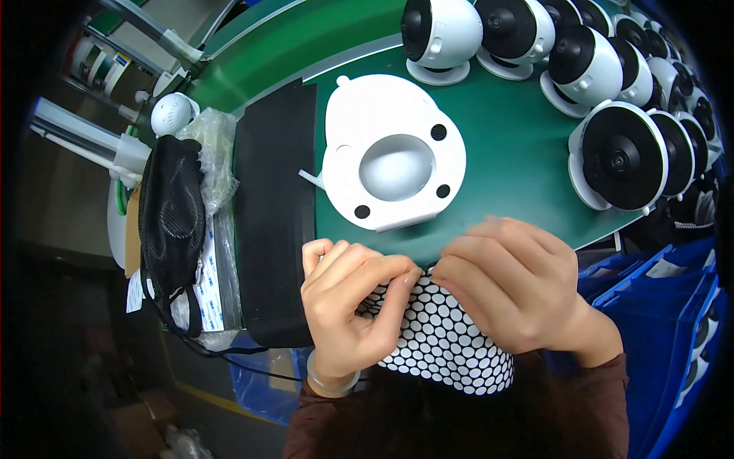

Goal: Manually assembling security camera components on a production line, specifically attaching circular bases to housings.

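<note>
Both my hands are at the top edge of a sheet of round stick-on pads (pixel 451 336), white dots on black, which bends down toward me. My left hand (pixel 355 302) is closed, pinching that edge between thumb and forefinger. My right hand (pixel 512 279) is closed beside it, thumb and fingers pressed together at the sheet's edge; its fingers are slightly blurred, and what lies between them is hidden. Just beyond lies a white rounded housing (pixel 394 96) with a large oval opening. Small black round pads (pixel 438 132) sit on its face, and a bare round outline shows at its left.
Several white camera-like units with black fronts (pixel 619 157) stand at the right and back of the green table (pixel 505 161). A black mat (pixel 275 206) lies left, beside a black mesh pouch (pixel 172 214) and clear plastic wrap (pixel 214 153). Blue bins (pixel 650 329) are at the lower right.
</note>
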The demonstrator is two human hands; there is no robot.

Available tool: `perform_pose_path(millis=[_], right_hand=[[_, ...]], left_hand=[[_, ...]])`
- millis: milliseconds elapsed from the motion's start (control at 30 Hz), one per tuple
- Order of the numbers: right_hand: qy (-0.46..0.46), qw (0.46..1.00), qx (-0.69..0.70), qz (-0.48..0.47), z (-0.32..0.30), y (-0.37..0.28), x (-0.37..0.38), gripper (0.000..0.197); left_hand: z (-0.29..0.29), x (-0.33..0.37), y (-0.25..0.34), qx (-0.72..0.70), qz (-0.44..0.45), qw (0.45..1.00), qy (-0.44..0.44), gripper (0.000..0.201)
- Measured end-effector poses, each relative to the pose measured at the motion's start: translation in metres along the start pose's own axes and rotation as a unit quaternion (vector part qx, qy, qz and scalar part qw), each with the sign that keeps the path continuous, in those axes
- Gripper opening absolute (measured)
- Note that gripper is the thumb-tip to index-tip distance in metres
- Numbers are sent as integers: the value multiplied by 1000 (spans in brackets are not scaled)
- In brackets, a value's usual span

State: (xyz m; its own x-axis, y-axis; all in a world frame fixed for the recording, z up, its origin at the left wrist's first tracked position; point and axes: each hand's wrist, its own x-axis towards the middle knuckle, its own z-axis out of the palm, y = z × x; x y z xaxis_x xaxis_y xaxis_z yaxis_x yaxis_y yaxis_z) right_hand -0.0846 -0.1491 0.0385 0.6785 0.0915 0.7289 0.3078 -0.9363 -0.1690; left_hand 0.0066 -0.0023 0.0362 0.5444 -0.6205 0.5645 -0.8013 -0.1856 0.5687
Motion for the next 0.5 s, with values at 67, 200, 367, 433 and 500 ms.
perform_pose_path(millis=[67,200,367,433,500], right_hand=[[7,1000,12,-18,2,5,3,19],[-28,998,61,-5,-2,5,11,18],[-62,993,102,8,-7,6,24,13],[-35,981,167,91,-25,6,36,13],[42,993,107,37,-26,23,52,6]], left_hand=[[-5,1,2,-9,-7,1000,-3,9],[-11,3,1,-14,-11,1000,-1,10],[-15,-1,-6,-12,-27,999,18,11],[-13,-4,-3,8,-81,995,51,12],[-5,1,-3,-23,-84,994,59,13]])
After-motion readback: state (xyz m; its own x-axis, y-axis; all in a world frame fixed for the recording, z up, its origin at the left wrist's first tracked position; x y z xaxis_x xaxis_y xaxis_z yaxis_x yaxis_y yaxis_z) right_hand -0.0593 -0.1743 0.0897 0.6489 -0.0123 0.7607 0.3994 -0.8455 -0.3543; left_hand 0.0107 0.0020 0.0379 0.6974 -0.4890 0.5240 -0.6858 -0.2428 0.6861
